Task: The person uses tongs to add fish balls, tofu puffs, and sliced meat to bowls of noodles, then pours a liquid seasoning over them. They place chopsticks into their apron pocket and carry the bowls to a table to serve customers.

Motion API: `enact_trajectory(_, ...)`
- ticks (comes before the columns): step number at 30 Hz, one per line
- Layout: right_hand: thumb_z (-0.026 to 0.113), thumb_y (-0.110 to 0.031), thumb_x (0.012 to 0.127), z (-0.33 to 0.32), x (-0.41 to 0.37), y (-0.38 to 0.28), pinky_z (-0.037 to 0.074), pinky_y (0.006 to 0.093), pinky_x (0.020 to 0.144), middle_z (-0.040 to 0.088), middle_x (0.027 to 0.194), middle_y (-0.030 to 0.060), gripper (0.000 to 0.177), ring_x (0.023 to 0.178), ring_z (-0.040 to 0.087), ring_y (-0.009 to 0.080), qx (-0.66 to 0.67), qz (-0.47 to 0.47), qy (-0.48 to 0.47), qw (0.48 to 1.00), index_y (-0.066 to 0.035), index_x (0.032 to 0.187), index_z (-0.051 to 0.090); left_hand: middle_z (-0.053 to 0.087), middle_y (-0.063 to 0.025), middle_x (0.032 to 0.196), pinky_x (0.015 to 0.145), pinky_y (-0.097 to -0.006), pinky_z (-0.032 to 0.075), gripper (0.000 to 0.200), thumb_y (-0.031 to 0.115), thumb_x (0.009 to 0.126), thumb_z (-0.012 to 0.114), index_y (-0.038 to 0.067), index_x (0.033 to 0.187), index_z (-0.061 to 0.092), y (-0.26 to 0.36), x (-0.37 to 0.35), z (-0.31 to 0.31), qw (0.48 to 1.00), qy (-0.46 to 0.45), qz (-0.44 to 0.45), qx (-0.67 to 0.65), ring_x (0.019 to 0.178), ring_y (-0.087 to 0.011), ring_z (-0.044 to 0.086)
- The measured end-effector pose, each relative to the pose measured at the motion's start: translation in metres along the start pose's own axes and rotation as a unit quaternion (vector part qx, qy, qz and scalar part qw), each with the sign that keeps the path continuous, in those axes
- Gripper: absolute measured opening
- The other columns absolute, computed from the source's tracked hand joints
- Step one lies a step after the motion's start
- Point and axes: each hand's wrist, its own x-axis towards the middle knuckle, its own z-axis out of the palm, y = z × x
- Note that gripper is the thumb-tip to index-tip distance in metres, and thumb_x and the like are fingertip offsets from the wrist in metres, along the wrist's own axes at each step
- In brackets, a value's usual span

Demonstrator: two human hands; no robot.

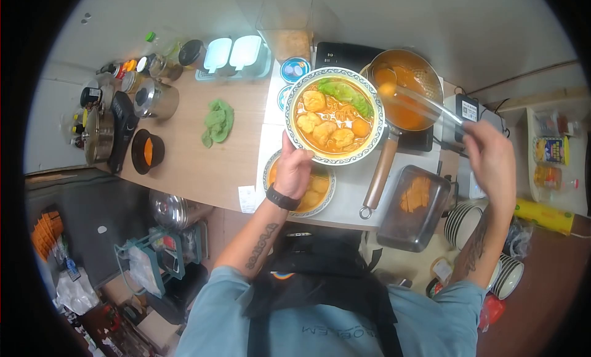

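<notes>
My left hand [293, 170] grips the lower rim of a patterned bowl [289, 120], holding it above the counter beside the pan. In the bowl are orange-red broth, noodles, puffy golden pieces, a round ball and a green lettuce leaf [345, 96]. My right hand [489, 150] is closed on long metal tongs [431, 104], blurred, whose far end reaches over the pan [431, 67]. By that end an orange, egg-like ball [386, 89] shows, next to a round ladle-like rim. Partly hidden beneath my left hand, a second bowl [330, 190] of similar food stands on the counter.
The pan, with a long wooden handle [386, 166], stands on a black cooktop [338, 52]. A tray [394, 227] with orange slices lies near the front edge. Lettuce [218, 121], a light blue lidded container [243, 54], jars and pots are leftward; stacked bowls [462, 224] sit lower right.
</notes>
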Motion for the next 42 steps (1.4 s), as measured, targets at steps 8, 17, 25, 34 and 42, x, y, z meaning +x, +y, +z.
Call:
enact_trajectory(8, 0.067, -0.006, 0.082, 0.001, -0.049, -0.049, 0.050, 0.0435, 0.074, 0.061, 0.087, 0.0132, 0.022, 0.086, 0.063, 0.0342, 0.009, -0.009, -0.043, 0.999, -0.004, 0.104, 0.068, 0.047, -0.0083, 0.145, 0.112, -0.0385, 0.036, 0.077, -0.004, 0.082, 0.052, 0.011, 0.153, 0.028, 0.014, -0.009, -0.009, 0.998, -0.035, -0.037, -0.031, 0.134, -0.0220, 0.045)
enact_trajectory(17, 0.065, -0.005, 0.085, -0.014, -0.109, -0.070, 0.051, 0.0402, 0.073, 0.065, 0.089, 0.0173, 0.020, 0.080, 0.065, 0.0342, 0.125, 0.110, -0.038, 0.985, 0.001, 0.104, 0.069, 0.046, -0.0101, 0.147, 0.110, -0.0399, 0.041, 0.079, -0.003, 0.080, 0.054, 0.010, 0.153, 0.029, 0.028, -0.027, -0.030, 0.991, -0.089, -0.095, -0.018, 0.133, -0.0247, 0.048)
enact_trajectory(25, 0.070, -0.014, 0.078, -0.033, -0.175, 0.063, 0.054, 0.0384, 0.077, 0.071, 0.086, 0.0220, 0.029, 0.081, 0.070, 0.0325, -0.013, 0.330, -0.241, 0.913, 0.003, 0.101, 0.073, 0.046, -0.0071, 0.149, 0.117, -0.0426, 0.035, 0.074, 0.005, 0.083, 0.059, 0.010, 0.151, 0.033, 0.041, -0.065, -0.048, 0.987, -0.109, -0.111, 0.033, 0.138, -0.0245, 0.044)
enact_trajectory(34, 0.068, -0.008, 0.075, 0.070, -0.098, 0.214, 0.055, 0.0356, 0.058, 0.071, 0.075, 0.0098, 0.017, 0.065, 0.068, 0.0192, 0.024, 0.276, -0.417, 0.865, -0.003, 0.089, 0.075, 0.045, -0.0149, 0.151, 0.117, -0.0441, 0.035, 0.078, 0.007, 0.079, 0.062, 0.000, 0.150, 0.033, 0.034, -0.150, -0.043, 0.995, -0.014, -0.096, 0.032, 0.139, -0.0303, 0.044)
enact_trajectory(42, 0.070, -0.013, 0.077, 0.119, -0.063, 0.189, 0.054, 0.0339, 0.071, 0.074, 0.084, 0.0091, 0.027, 0.076, 0.069, 0.0205, 0.060, 0.116, -0.524, 0.842, -0.006, 0.102, 0.077, 0.045, -0.0157, 0.150, 0.119, -0.0455, 0.032, 0.080, 0.011, 0.076, 0.065, -0.001, 0.149, 0.035, 0.002, -0.213, -0.024, 0.995, 0.085, -0.049, 0.014, 0.139, -0.0326, 0.044)
